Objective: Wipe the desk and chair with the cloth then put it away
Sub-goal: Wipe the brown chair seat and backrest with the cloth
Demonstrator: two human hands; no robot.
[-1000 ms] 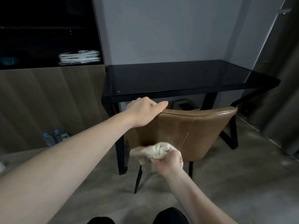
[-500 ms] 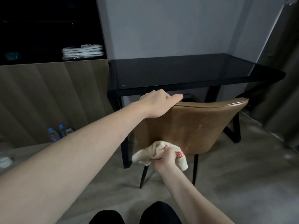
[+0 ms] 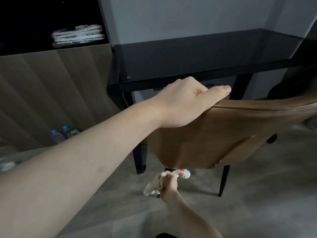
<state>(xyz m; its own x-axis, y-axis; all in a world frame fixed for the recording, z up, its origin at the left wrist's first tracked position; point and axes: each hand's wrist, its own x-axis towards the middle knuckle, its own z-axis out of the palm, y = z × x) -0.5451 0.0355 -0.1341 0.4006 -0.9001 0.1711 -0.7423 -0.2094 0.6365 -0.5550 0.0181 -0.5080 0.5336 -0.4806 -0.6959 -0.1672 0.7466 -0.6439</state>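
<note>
A brown leather chair (image 3: 223, 134) stands with its back towards me, in front of a black glass-topped desk (image 3: 188, 55). My left hand (image 3: 187, 102) grips the top left edge of the chair's backrest, thumb along the rim. Low down, my right hand (image 3: 169, 185) holds a bunched cream cloth (image 3: 159, 182) with a red mark against the bottom edge of the backrest. The chair's seat is hidden behind the backrest.
A wood-panelled cabinet (image 3: 51, 93) stands to the left, with folded white items (image 3: 77, 35) in a dark shelf above it. Two water bottles (image 3: 64, 133) stand on the floor by the cabinet. The black desk leg (image 3: 139, 157) is beside the chair.
My right hand has wiped the cloth down the chair back to its bottom edge. The view has moved closer and the chair now fills more of the right side.
</note>
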